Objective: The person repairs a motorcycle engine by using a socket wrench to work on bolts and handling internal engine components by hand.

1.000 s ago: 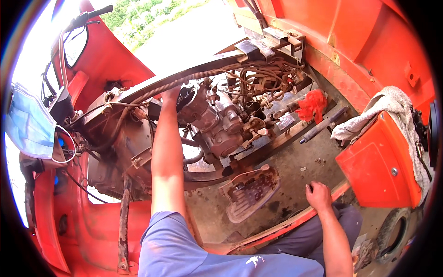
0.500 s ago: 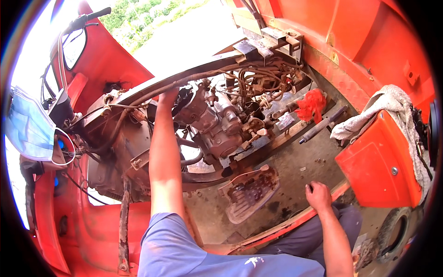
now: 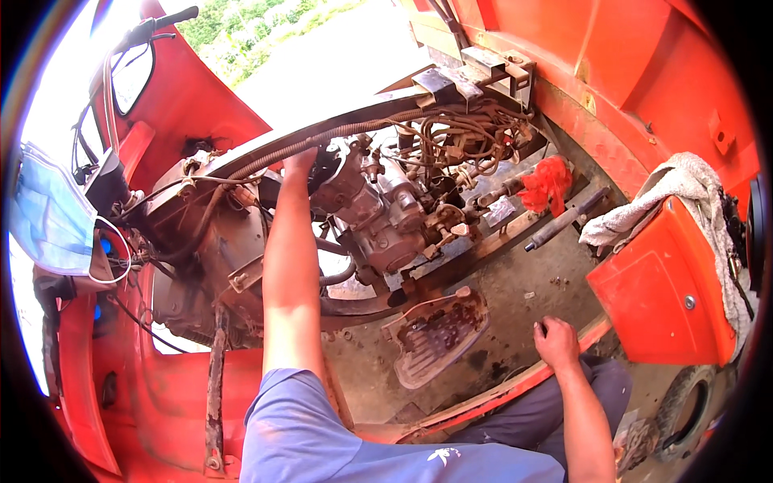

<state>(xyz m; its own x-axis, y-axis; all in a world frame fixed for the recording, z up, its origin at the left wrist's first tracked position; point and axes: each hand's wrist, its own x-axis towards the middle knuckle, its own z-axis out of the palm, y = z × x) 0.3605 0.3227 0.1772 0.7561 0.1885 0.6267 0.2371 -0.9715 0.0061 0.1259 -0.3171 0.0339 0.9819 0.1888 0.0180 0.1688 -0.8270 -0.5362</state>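
My left hand (image 3: 299,161) reaches in beside the ribbed conduit (image 3: 270,161) on the upper frame beam, at the left end of a grimy engine (image 3: 378,217). Its fingers are hidden among the parts there, so I cannot tell whether it grips anything. My right hand (image 3: 555,344) is closed just above the red-edged lower rail (image 3: 515,382), near my knee; whatever it may hold is hidden in the curled fingers. Beyond it lies a stained ribbed metal plate (image 3: 435,346) on the floor. A red rag (image 3: 544,185) hangs at the engine's right.
Red body panels (image 3: 612,56) surround the bare frame. A blue mask (image 3: 52,213) hangs at left by wires and handlebar (image 3: 173,18). At right are a red box (image 3: 648,298) with a draped towel (image 3: 684,181), a loose metal bar (image 3: 568,217) and a tyre (image 3: 683,410).
My left hand and forearm have shifted very slightly within the same spot by the conduit. My right hand and the objects around it look the same.
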